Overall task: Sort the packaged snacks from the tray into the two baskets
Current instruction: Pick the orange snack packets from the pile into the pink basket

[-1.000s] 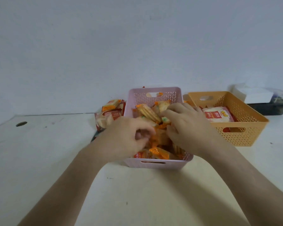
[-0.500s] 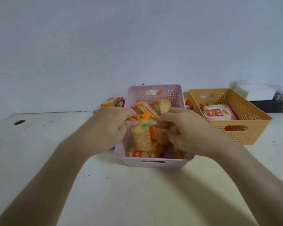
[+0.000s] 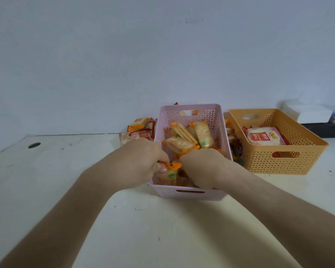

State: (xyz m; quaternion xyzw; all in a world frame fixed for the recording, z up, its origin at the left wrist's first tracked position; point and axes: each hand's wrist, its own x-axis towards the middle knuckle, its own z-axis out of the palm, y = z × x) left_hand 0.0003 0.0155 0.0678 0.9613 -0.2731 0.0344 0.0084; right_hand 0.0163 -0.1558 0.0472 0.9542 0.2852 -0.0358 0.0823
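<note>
A pink basket (image 3: 219, 120) in the middle of the table holds several orange cracker packets (image 3: 184, 139). Both my hands are in its near end. My left hand (image 3: 141, 163) grips an orange cracker packet (image 3: 170, 172) against the basket's near left wall. My right hand (image 3: 203, 167) is curled among the packets beside it; what its fingers hold is hidden. An orange basket (image 3: 286, 161) to the right holds red-and-white rice snack packets (image 3: 263, 138). More snack packets (image 3: 138, 131) lie behind the pink basket on the left, over the tray, which is mostly hidden.
A dark bin with a white box (image 3: 315, 115) stands at the far right against the wall. A cable hole (image 3: 34, 145) is in the white tabletop (image 3: 56, 171) at the far left. A few packets (image 3: 234, 149) lie between the two baskets.
The cracker packet that my hands held up above the basket has gone down into its near left corner. Both hands have dropped lower and nearer.
</note>
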